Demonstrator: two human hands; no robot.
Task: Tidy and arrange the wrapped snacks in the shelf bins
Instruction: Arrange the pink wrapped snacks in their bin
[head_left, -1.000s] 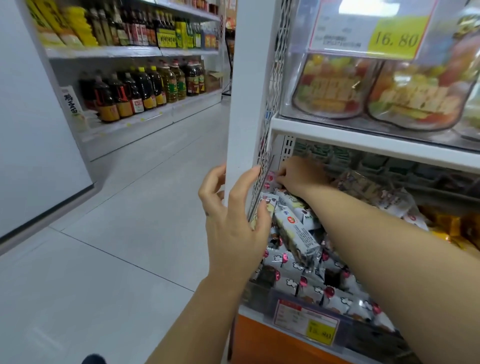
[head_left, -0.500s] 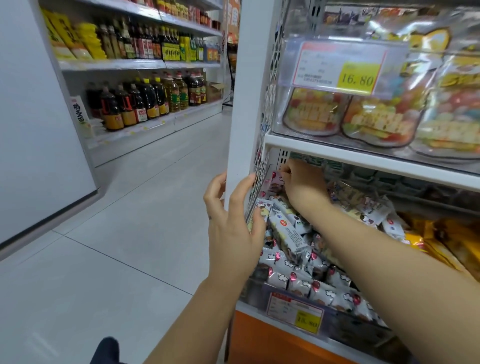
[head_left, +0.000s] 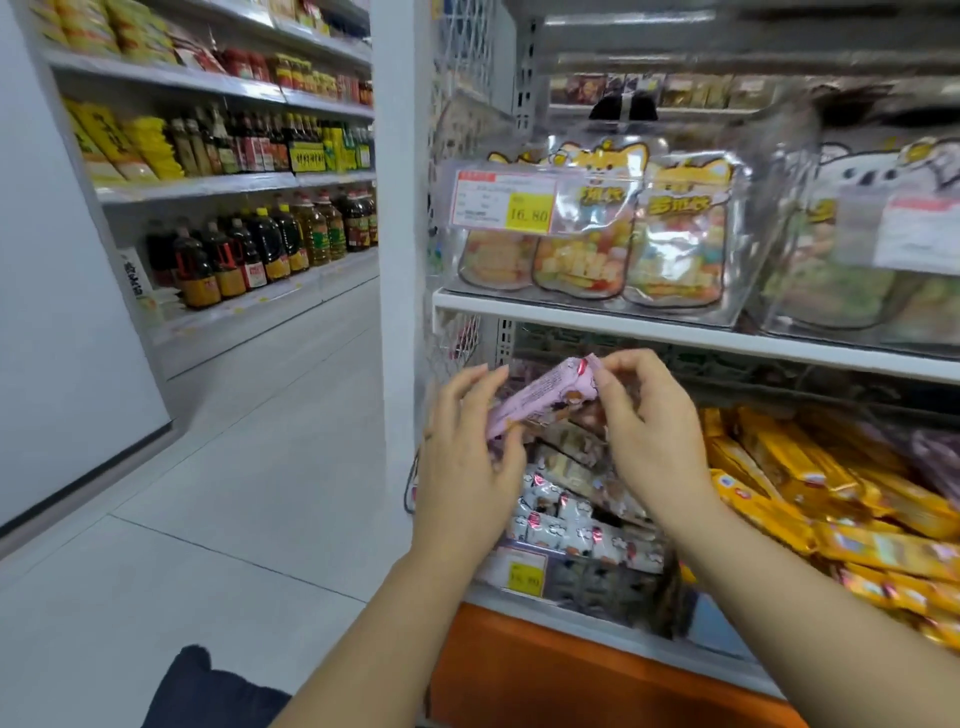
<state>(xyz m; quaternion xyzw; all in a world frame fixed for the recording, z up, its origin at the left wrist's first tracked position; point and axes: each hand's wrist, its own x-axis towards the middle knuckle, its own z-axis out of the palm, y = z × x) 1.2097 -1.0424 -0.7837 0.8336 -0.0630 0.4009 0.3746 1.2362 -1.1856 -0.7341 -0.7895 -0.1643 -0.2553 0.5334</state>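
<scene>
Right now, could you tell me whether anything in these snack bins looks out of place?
Yes: the pink-wrapped snack bar, held by the left hand and right hand over the white-wrapped snacks, matches neither them nor the yellow-wrapped snacks beside them.

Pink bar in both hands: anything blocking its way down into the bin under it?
Nothing visible. The pink bar, held by the left hand and right hand, hangs just above the white-wrapped snacks in the open-topped bin. The shelf overhead sits higher.
</scene>
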